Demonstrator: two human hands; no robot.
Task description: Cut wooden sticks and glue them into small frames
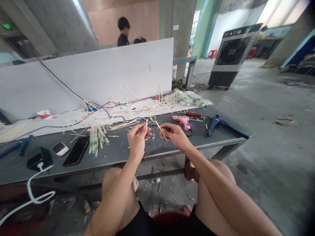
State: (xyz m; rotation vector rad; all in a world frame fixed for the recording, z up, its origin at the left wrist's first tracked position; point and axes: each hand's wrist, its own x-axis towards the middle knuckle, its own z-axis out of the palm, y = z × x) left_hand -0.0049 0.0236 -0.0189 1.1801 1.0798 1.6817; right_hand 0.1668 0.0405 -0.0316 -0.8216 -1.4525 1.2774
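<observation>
head view: the person sits at the front edge of the table point(221, 139), with both hands raised just over its middle.
left hand point(137, 137): closed, fingertips pinching a short stick point(146, 123) that points upward.
right hand point(173, 134): closed, pinching a longer stick point(161, 130) that slants toward the left hand. the two sticks are near each other, but it cannot be told whether they touch.
done so far: several thin stick frames point(126, 95) stand upright along the back edge of the table, in front of the white board point(110, 72). they look like joined pieces, finished or partly so.
left over: a good deal, judging by the stock. loose sticks point(123, 125) lie scattered across the middle, wrapped bundles point(96, 139) lie toward the left front, and a full bag of sticks point(192, 97) sits at the back right corner.
glue gun point(181, 120): pink, lying on the table just behind the right hand, not held.
other things: a phone point(76, 150) lies near the left front edge, and a blue clamp point(218, 124) lies toward the right edge.
</observation>
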